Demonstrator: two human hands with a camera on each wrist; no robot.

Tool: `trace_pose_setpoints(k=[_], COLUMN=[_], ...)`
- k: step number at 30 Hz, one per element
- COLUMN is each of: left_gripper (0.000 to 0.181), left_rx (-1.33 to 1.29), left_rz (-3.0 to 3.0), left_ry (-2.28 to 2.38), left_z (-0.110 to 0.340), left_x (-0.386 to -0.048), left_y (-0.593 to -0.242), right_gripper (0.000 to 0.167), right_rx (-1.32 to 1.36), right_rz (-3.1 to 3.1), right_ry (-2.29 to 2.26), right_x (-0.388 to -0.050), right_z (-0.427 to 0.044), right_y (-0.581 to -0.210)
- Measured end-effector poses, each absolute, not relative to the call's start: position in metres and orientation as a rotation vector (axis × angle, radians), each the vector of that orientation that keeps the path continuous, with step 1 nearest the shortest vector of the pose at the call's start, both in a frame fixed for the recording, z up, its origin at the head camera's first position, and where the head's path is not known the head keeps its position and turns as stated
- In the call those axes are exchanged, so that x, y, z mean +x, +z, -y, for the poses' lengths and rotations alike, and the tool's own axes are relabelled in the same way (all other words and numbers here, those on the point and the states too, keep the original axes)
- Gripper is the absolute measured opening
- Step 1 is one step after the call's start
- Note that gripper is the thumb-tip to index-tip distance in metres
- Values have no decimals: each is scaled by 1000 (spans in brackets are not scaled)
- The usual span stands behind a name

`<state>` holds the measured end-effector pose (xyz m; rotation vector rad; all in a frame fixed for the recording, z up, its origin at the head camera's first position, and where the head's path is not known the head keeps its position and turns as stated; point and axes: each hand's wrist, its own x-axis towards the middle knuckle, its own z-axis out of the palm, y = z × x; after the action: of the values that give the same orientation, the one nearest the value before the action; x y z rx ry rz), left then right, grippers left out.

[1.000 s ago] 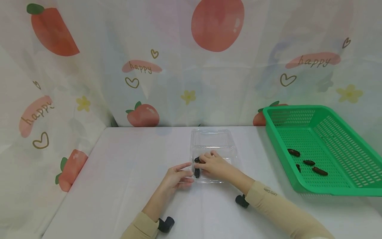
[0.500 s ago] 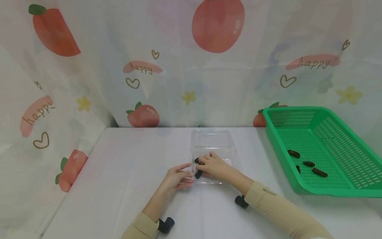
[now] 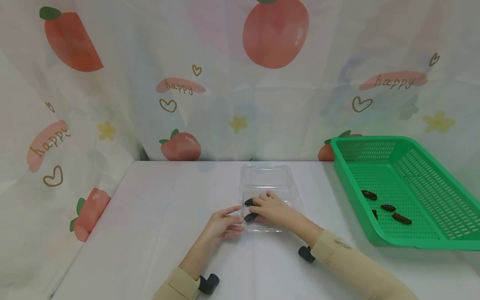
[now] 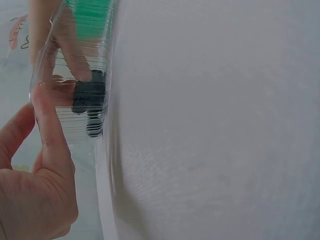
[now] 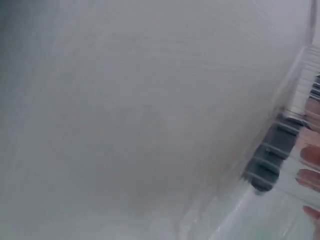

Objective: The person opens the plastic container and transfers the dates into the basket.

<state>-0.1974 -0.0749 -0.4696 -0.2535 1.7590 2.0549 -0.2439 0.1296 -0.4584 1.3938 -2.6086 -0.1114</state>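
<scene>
An open clear plastic clamshell box (image 3: 267, 176) stands mid-table in the head view, its lid raised toward the back. My left hand (image 3: 222, 223) is at the box's left side; in the left wrist view its thumb and a finger (image 4: 49, 117) pinch the rim. My right hand (image 3: 273, 210) reaches into the box with bent fingers over dark dates. One date (image 3: 248, 202) shows beside the upper fingers and another date (image 3: 250, 217) lies slanted under the lower ones. The fingers partly hide both. Through the ridged wall, the right wrist view shows dark dates (image 5: 274, 152) near the fingertips.
A green perforated basket (image 3: 354, 200) stands at the right, with several brown dates (image 3: 402, 218) on its floor. White cloth covers the table (image 3: 180, 196). A printed curtain (image 3: 221, 37) hangs behind it and along the left.
The lower date has turned from lengthwise to slanted under my right fingers, which shifted slightly. My left hand has stayed at the box's side. The head view has tilted a little upward.
</scene>
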Motion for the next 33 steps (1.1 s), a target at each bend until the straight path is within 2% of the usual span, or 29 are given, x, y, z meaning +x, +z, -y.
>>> trace_pose_setpoints(k=[15,31,33], left_gripper=[49,47,47], left_rx=[-284,-319,-312], left_rz=[-1766,-1795,-1798], left_ry=[2048,2017,2017], left_z=[75,74,74], left_x=[-198,-199,-198], left_y=[-472,-470,-470], right_gripper=[23,27,21], right_rx=[1265,1001,974], right_rz=[2541,2464,2456], right_ry=[-100,-11,4], right_x=[-240,-231,-229], right_z=[-165,-243,-255], right_y=[-425,-380,-379])
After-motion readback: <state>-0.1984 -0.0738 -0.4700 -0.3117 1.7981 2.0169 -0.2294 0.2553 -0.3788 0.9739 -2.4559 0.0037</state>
